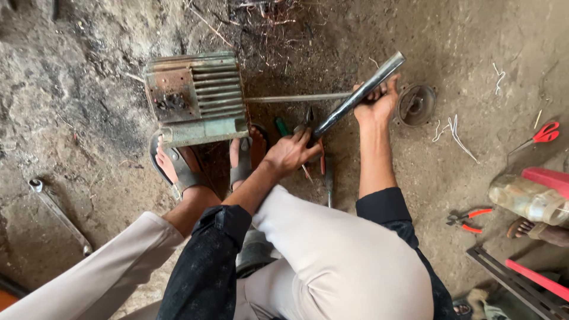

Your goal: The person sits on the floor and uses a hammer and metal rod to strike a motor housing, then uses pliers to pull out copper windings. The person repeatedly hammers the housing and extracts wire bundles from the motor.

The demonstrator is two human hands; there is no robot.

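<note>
Dirt floor, both hands gripping metal pipe, finned motor housing underfoot, pliers and scissors nearby.

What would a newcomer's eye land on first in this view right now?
Probably the shiny metal pipe, held at a slant in both hands: right hand high, left hand at its lower end. Next, the rusty green finned motor housing on the dirt floor, pinned by sandalled feet. Red-handled scissors lie far right.

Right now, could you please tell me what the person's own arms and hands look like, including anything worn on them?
Both arms wear dark, near-black sleeves with a faint speckled pattern, pushed up to about the elbow, leaving the forearms bare. The left hand and right hand are bare: no gloves, and no watch, ring or bracelet shows.
</note>
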